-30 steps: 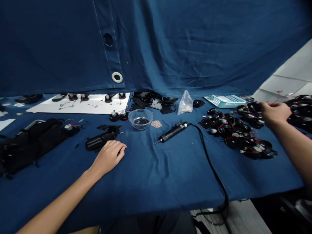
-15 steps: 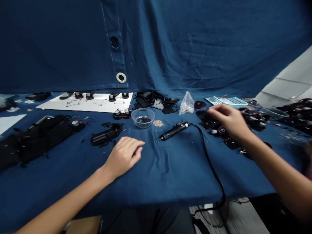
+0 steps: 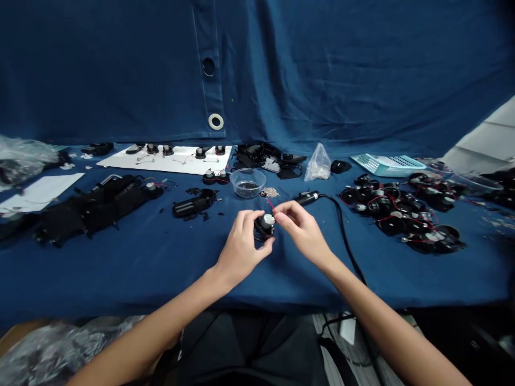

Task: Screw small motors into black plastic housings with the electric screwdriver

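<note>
My left hand (image 3: 241,247) and my right hand (image 3: 302,229) meet above the middle of the blue-covered table (image 3: 161,257). Between them they hold a small black part with a silver motor and red wires (image 3: 264,225). The left fingers curl around its black body, and the right fingers pinch its top by the motor. Just behind the hands lies a black electric screwdriver (image 3: 308,198) with its cable trailing off the front edge.
A clear bowl of dark screws (image 3: 248,183) and a small heap of light screws (image 3: 271,191) sit behind the hands. A pile of black motor parts (image 3: 398,214) lies right, black casings (image 3: 100,203) left, a white sheet with parts (image 3: 169,158) and a teal basket (image 3: 382,165) farther back.
My right hand came back from the pile on the right with a motor part. My left hand lifted off the cloth and joined it at the centre. The view shifted left.
</note>
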{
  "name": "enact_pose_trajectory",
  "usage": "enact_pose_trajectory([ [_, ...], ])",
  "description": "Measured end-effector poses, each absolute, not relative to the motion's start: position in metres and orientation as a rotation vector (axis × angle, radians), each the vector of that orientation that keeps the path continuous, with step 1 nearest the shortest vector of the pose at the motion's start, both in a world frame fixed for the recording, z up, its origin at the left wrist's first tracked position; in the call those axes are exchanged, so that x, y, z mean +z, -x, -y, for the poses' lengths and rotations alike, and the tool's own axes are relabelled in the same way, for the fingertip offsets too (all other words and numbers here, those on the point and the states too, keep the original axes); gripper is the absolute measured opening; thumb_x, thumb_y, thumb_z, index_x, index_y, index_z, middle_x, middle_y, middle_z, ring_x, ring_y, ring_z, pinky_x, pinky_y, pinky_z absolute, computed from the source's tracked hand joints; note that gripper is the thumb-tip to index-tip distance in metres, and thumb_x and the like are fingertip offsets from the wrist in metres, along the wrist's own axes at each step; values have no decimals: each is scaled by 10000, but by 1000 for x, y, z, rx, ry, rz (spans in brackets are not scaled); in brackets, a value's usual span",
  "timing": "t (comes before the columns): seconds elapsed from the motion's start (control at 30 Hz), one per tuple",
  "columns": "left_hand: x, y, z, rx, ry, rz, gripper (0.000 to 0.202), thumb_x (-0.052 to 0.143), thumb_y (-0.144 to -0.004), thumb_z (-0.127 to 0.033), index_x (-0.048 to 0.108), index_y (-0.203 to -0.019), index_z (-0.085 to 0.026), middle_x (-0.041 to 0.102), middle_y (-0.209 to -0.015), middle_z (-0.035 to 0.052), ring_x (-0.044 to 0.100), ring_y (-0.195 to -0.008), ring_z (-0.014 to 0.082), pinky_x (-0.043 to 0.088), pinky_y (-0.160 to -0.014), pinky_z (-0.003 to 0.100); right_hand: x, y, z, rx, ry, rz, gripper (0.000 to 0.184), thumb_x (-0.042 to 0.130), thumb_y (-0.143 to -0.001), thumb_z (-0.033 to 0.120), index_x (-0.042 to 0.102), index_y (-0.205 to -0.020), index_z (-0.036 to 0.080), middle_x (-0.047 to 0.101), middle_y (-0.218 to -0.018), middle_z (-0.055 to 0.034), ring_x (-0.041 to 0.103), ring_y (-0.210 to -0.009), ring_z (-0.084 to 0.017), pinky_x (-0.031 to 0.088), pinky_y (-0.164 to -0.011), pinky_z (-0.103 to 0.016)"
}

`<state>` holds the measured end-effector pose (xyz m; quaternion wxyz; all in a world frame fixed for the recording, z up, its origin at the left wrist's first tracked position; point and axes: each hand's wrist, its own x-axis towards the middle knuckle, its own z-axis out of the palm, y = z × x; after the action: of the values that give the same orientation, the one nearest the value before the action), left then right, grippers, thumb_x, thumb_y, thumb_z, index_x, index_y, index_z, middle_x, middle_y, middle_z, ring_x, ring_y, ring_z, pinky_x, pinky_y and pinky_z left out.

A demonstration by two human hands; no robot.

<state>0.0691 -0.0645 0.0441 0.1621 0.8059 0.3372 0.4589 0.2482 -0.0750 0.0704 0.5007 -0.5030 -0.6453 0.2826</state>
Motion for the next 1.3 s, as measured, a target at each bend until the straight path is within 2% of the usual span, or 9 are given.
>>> enact_pose_trajectory([
  [0.13, 37, -55, 64, 1203, -2147, -793, 550, 664, -811, -178, 434, -1310, -217, 498, -1285, 82, 507, -1228, 216, 426, -1080, 378, 58, -274, 69, 886, 1064, 1905, 711, 744, -779, 454, 458, -1385, 220, 491, -1427, -82, 453, -1328, -223, 319, -1140, -377],
  [0.33, 22, -51, 55, 1028, -1951, -645, 526, 623, -859, -217, 410, -1339, -239, 530, -1315, 73, 549, -1216, 195, 468, -1027, 328, 49, -285, 71, 984, 1252, 2030, 276, 587, -902, 425, 664, -925, 161, 680, -923, -33, 622, -880, -172, 474, -835, -303],
  [0.67, 9, -56, 32, 757, -2359, -910, 473, 639, -845, -235, 469, -1286, -209, 568, -1271, 80, 516, -1202, 260, 396, -1056, 453, 48, -302, 78, -668, 1684, 2402, 262, 445, -978, 257, 670, -905, 145, 619, -976, -114, 558, -872, -249, 433, -771, -388],
  [0.77, 1, -54, 29, 748, -2398, -925, 461, 638, -849, -233, 477, -1280, -196, 572, -1289, 98, 504, -1235, 264, 386, -1076, 465, 39, -301, 82, -535, 1680, 2436, 235, 480, -967, 272, 686, -944, 163, 614, -1039, -117, 568, -901, -252, 455, -789, -400],
  [0.9, 2, -42, 22, 666, -2390, -868, 635, 691, -820, -319, 423, -1383, -199, 507, -1382, 150, 459, -1311, 303, 393, -1079, 519, 40, -308, 80, 97, 1577, 2312, 265, 543, -940, 423, 692, -1030, 224, 576, -1216, -102, 580, -1076, -244, 463, -940, -410],
  [1.0, 8, -28, 7, 534, -2314, -750, 823, 750, -758, -478, 372, -1449, -238, 441, -1454, 149, 421, -1358, 316, 388, -1095, 518, 60, -322, 57, 454, 1593, 2179, 328, 537, -922, 509, 680, -964, 217, 640, -1114, -66, 617, -1023, -222, 471, -924, -381],
  [1.07, 10, -20, -4, 576, -2188, -735, 658, 670, -835, -493, 433, -1398, -249, 496, -1402, 115, 493, -1295, 262, 421, -1079, 457, 77, -336, 27, 591, 1650, 2154, 371, 554, -891, 552, 672, -920, 202, 684, -954, -48, 642, -879, -215, 489, -816, -359],
  [1.17, 10, -16, -15, 768, -2064, -832, 329, 494, -966, -404, 553, -1229, -215, 617, -1181, 75, 601, -1091, 186, 481, -982, 371, 94, -360, -41, 513, 1742, 2142, 367, 581, -874, 526, 674, -955, 181, 704, -916, -49, 651, -829, -200, 491, -766, -316],
  [1.3, 9, -20, -17, 866, -2149, -930, 246, 444, -993, -351, 601, -1114, -205, 622, -1036, 46, 596, -985, 171, 475, -928, 358, 92, -383, -138, 21, 2000, 2095, 356, 593, -900, 308, 596, -1196, 112, 668, -1117, -133, 639, -999, -216, 465, -863, -301],
])
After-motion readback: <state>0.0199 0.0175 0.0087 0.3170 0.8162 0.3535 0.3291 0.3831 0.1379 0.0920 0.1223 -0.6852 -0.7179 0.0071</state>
